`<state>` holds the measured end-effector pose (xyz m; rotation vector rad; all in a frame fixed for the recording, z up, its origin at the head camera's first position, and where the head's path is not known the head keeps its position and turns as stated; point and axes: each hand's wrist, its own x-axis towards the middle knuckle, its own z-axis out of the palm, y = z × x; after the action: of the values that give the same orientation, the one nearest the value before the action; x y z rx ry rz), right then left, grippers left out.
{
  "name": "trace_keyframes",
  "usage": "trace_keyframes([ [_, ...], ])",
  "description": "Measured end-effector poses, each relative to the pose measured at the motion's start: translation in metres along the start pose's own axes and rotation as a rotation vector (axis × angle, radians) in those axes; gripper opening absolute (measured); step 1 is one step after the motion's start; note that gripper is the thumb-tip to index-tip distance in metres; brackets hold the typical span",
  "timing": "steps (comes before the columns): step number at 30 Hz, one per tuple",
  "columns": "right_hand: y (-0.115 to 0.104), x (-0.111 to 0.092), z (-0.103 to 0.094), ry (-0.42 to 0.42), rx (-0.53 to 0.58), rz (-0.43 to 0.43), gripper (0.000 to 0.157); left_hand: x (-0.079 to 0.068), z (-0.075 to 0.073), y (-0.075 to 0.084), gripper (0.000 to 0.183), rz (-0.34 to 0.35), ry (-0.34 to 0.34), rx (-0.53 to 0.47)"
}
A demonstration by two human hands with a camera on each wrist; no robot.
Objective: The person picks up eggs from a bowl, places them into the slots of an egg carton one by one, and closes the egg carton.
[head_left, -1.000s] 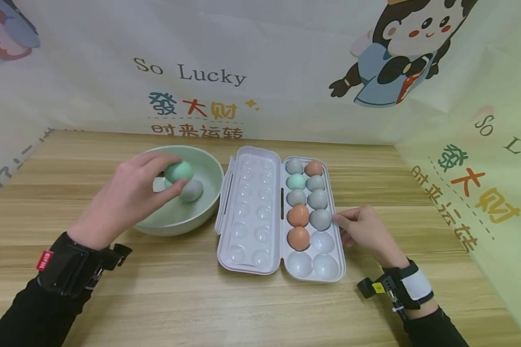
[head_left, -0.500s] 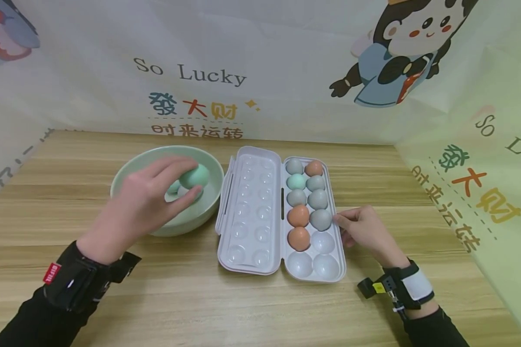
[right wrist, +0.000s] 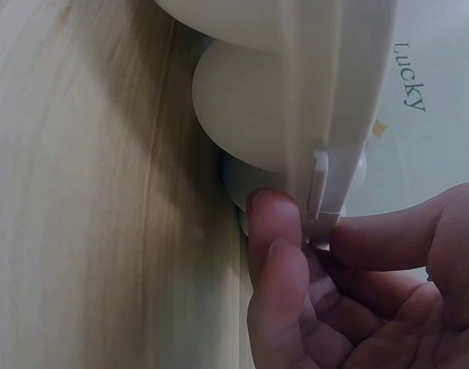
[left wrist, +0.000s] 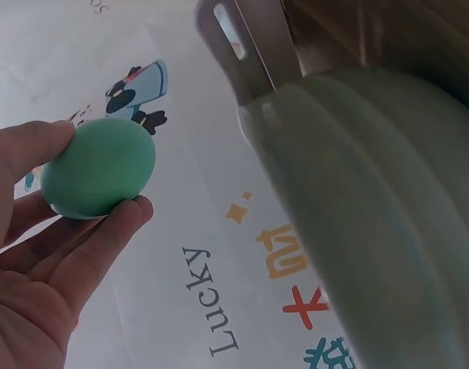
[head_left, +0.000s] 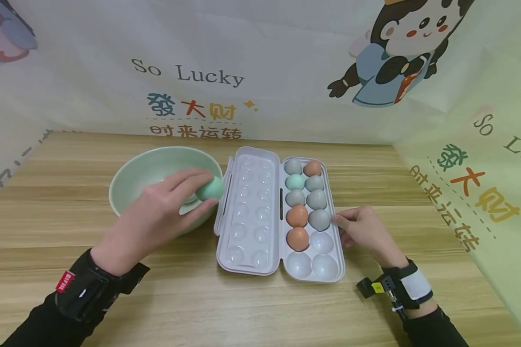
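Note:
My left hand [head_left: 158, 205] pinches a green egg [head_left: 210, 189] between thumb and fingers, over the right rim of the pale green bowl [head_left: 132, 180]. In the left wrist view the egg [left wrist: 100, 167] is gripped at its sides, well clear of the bowl's outer wall [left wrist: 357, 215]. With thumb above and fingers below, my right hand [head_left: 366, 230] pinches the right rim of the white plastic egg carton [head_left: 324, 266]. Grey, brown and green eggs fill the carton's far cups; three cups at the near end hold none. My left hand hides much of the bowl's inside.
The carton's lid [head_left: 249, 241] lies folded open to the left, between the bowl and the egg cups. Wooden tabletop [head_left: 226, 313] stretches in front of both. A printed sheet [head_left: 286, 96] stands behind the table and along its sides.
My left hand has carried the green egg rightward and slightly nearer, from over the bowl's middle to its right rim. My right hand has stayed at the carton's edge.

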<state>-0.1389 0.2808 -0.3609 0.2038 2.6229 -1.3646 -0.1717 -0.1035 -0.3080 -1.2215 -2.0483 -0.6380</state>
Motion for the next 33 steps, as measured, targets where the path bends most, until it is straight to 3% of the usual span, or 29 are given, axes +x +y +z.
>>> trace_keyframes([
  [3,0.0,0.0,0.0,0.002,0.002,-0.001,0.026,0.001,0.003,0.005,0.051,-0.007,-0.003,-0.022],
  [14,0.001,-0.001,0.001,-0.016,0.015,-0.014,0.026,0.005,0.004,0.019,0.052,-0.02,-0.034,-0.059],
  [18,0.002,0.0,0.0,-0.027,0.022,0.0,0.026,0.009,0.007,0.024,0.044,-0.017,-0.077,-0.067],
  [26,0.001,0.002,-0.005,-0.047,0.048,0.005,0.029,0.031,0.027,0.037,0.038,0.006,-0.202,-0.138],
  [33,-0.001,-0.004,-0.009,-0.132,0.082,0.008,0.031,0.047,0.042,0.046,0.031,0.057,-0.295,-0.102],
])
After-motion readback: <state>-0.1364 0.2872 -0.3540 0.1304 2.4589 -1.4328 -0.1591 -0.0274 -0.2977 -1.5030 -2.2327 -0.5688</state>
